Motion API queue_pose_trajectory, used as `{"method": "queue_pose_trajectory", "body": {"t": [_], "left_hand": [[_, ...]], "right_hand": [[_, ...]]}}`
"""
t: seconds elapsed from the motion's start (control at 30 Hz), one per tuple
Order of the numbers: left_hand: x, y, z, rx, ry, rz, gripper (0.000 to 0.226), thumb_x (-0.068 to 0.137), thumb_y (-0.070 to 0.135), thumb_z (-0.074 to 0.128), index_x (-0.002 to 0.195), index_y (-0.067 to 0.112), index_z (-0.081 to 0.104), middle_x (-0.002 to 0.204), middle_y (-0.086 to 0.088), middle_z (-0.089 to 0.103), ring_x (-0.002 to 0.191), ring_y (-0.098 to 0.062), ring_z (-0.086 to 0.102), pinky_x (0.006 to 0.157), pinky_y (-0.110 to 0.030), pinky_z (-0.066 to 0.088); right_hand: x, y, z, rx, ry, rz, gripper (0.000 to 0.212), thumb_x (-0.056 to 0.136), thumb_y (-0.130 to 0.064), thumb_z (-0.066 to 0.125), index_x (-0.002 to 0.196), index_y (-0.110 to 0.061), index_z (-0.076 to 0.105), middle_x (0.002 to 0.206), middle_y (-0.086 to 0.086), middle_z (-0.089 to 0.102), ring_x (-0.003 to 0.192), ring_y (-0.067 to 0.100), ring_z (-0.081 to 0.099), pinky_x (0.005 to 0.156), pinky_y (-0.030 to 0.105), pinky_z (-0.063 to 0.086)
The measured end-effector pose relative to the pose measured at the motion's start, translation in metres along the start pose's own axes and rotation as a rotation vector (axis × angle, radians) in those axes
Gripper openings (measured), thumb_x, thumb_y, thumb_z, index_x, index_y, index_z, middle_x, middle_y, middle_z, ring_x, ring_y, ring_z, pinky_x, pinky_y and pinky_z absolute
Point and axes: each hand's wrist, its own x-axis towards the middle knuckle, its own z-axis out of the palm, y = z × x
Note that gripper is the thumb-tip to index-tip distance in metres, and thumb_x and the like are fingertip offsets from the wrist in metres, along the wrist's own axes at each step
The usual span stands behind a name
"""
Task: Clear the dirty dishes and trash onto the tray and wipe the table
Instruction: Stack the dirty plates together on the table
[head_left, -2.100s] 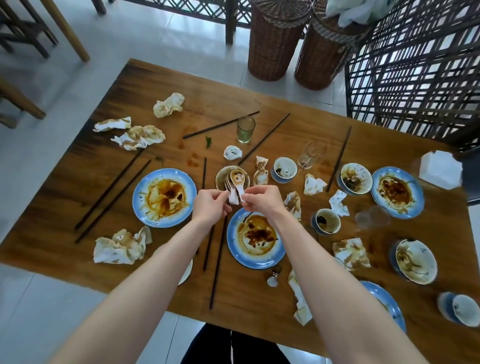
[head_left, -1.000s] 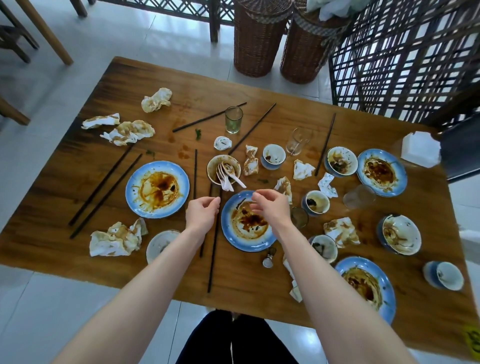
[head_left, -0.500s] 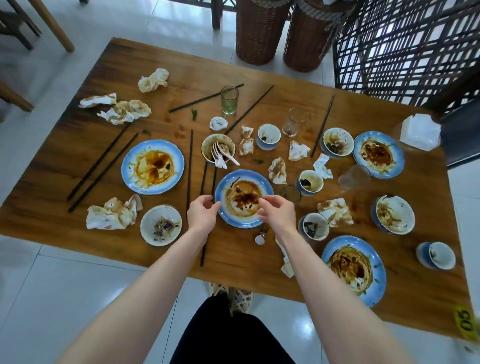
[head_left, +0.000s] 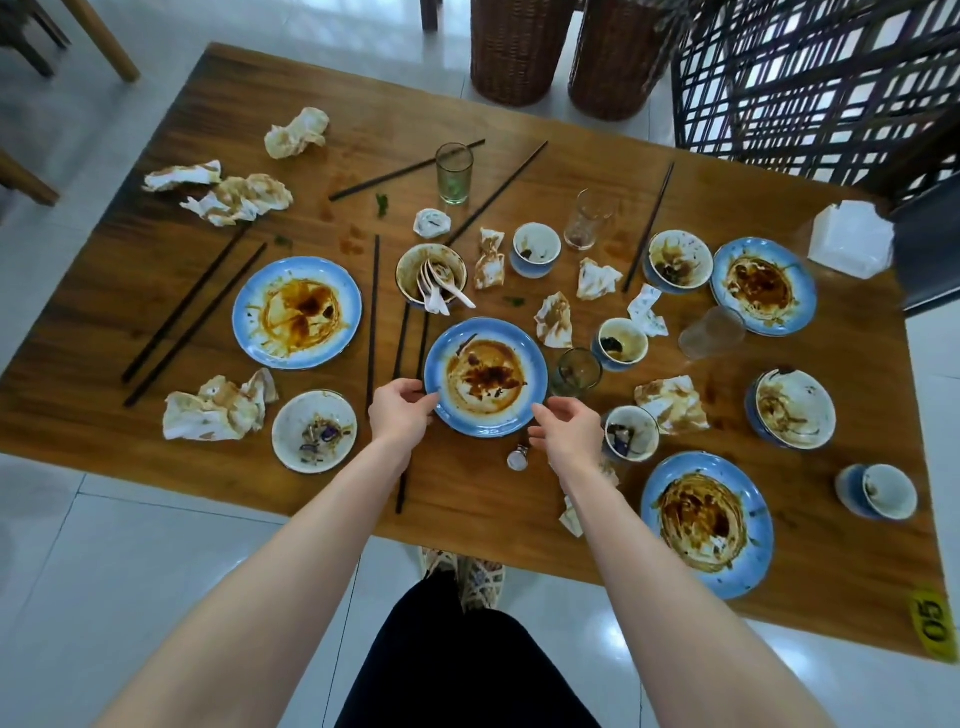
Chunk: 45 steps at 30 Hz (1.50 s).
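Reaching down to the plate (head_left: 537, 364) by the middle of the surface's (head_left: 467, 499) near edge, I am closing in on it from both sides. My left fingers (head_left: 422, 399) are curling round its left rim, thumb on top, clamped on the plate. My right fingers (head_left: 545, 415) are bending at its near right rim, and I cannot tell whether they are gripping it or stopping just short.

A moment ago both hands were working farther in, over the bowl (head_left: 402, 270) beyond the plate. Now the spoons (head_left: 436, 291) are lying gathered in that bowl and my hands are coming back without them. I am taking that to mean the spoons are sorted and the plates are next.

The plate is sitting flat and smeared with brown sauce, with chopsticks (head_left: 401, 332) just beside its left rim and a glass (head_left: 576, 371) just right of it. No tray is showing, and dishes and napkins (head_left: 218, 408) are lying all over the surface, so wiping is looking a long way off.
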Motion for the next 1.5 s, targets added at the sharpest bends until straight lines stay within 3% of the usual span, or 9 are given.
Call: {"method": "queue_pose_trajectory", "body": {"t": [0.17, 0.33, 0.77, 1.07, 1.23, 1.37, 1.5], "left_hand": [[0.004, -0.002, 0.001, -0.03, -0.008, -0.014, 0.035, 0.086, 0.008, 0.069, 0.121, 0.007, 0.061, 0.09, 0.005, 0.059, 0.083, -0.009, 0.061, 0.064, -0.017, 0.053], [0.003, -0.003, 0.001, -0.026, 0.001, 0.015, 0.029, 0.087, 0.006, 0.068, 0.115, 0.008, 0.061, 0.094, 0.002, 0.061, 0.091, -0.014, 0.063, 0.072, -0.023, 0.056], [-0.025, -0.003, -0.02, -0.116, 0.05, 0.054, 0.027, 0.087, 0.004, 0.068, 0.113, 0.007, 0.062, 0.103, -0.007, 0.064, 0.092, -0.016, 0.064, 0.07, -0.022, 0.056], [-0.043, -0.001, -0.046, -0.158, 0.125, 0.071, 0.029, 0.086, 0.004, 0.069, 0.115, 0.006, 0.062, 0.092, -0.001, 0.063, 0.084, -0.011, 0.063, 0.068, -0.023, 0.056], [-0.039, 0.004, -0.073, -0.174, 0.184, 0.095, 0.026, 0.086, 0.007, 0.07, 0.112, 0.009, 0.064, 0.087, 0.004, 0.062, 0.078, -0.008, 0.063, 0.056, -0.014, 0.052], [-0.025, 0.009, -0.104, -0.2, 0.202, 0.128, 0.021, 0.086, 0.005, 0.069, 0.107, 0.007, 0.065, 0.087, 0.001, 0.063, 0.08, -0.01, 0.064, 0.06, -0.017, 0.052], [0.006, 0.014, -0.146, -0.21, 0.214, 0.128, 0.017, 0.086, 0.005, 0.07, 0.101, 0.009, 0.064, 0.087, -0.002, 0.063, 0.08, -0.013, 0.064, 0.06, -0.02, 0.053]], "right_hand": [[0.005, 0.003, 0.007, 0.005, 0.009, 0.025, 0.032, 0.09, -0.015, 0.066, 0.119, -0.004, 0.06, 0.083, -0.002, 0.063, 0.065, 0.012, 0.066, 0.06, 0.022, 0.056], [0.005, 0.006, 0.006, 0.009, 0.036, 0.004, 0.023, 0.09, -0.011, 0.065, 0.112, -0.006, 0.063, 0.08, -0.003, 0.064, 0.06, 0.009, 0.064, 0.059, 0.019, 0.055], [-0.022, -0.004, -0.002, 0.026, -0.018, -0.078, 0.026, 0.091, -0.013, 0.064, 0.116, -0.009, 0.061, 0.085, -0.002, 0.065, 0.063, 0.011, 0.065, 0.056, 0.019, 0.054], [-0.045, -0.019, 0.004, 0.043, -0.073, -0.15, 0.023, 0.091, -0.014, 0.064, 0.113, -0.01, 0.061, 0.085, -0.004, 0.064, 0.066, 0.014, 0.066, 0.057, 0.022, 0.055], [-0.055, -0.034, 0.024, 0.062, -0.113, -0.21, 0.017, 0.09, -0.015, 0.065, 0.107, -0.013, 0.063, 0.088, -0.005, 0.064, 0.069, 0.012, 0.065, 0.054, 0.017, 0.053], [-0.062, -0.054, 0.057, 0.092, -0.145, -0.25, 0.005, 0.09, -0.015, 0.065, 0.093, -0.018, 0.062, 0.085, -0.002, 0.066, 0.067, 0.012, 0.066, 0.053, 0.018, 0.052], [-0.064, -0.076, 0.107, 0.102, -0.137, -0.241, 0.012, 0.089, -0.015, 0.066, 0.083, -0.024, 0.06, 0.082, -0.002, 0.067, 0.06, 0.01, 0.065, 0.051, 0.019, 0.052]]}}
